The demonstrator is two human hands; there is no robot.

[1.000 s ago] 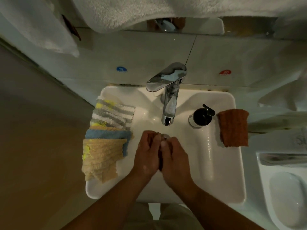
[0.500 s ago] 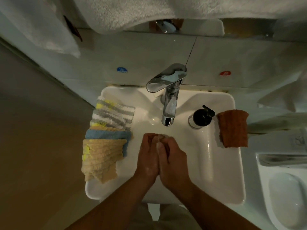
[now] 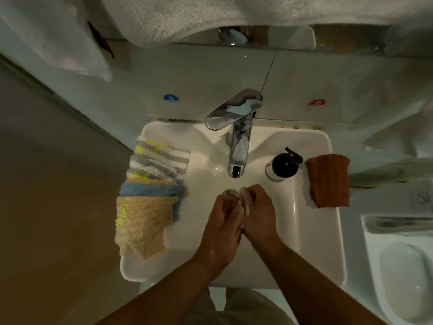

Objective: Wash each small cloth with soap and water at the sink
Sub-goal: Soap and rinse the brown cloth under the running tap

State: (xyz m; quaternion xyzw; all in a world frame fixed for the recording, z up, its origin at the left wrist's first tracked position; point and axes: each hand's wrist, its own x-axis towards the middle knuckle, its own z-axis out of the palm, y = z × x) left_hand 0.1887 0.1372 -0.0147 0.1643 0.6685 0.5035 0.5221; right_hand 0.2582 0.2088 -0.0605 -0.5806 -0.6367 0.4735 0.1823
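Over the white sink (image 3: 328, 242), my left hand (image 3: 223, 224) and my right hand (image 3: 259, 214) press palm to palm just in front of the drain (image 3: 230, 193). White lather shows between their fingers, and no cloth shows between them. A stack of small cloths lies on the sink's left rim: a grey, white and yellow striped one (image 3: 159, 160), a blue one (image 3: 150, 191) and a beige one (image 3: 143, 226) on top. An orange-brown cloth (image 3: 328, 181) lies on the right rim. No water runs from the chrome faucet (image 3: 236, 137).
A black-topped soap dispenser (image 3: 284, 164) stands between the faucet and the orange-brown cloth. A white towel (image 3: 210, 15) hangs above the mirror edge. Another white fixture (image 3: 398, 266) sits at the right, and a wall runs along the left.
My hands keep rubbing against each other; the right hand has slid forward toward the drain and the left hand has drawn back a little. The cloths have not moved.
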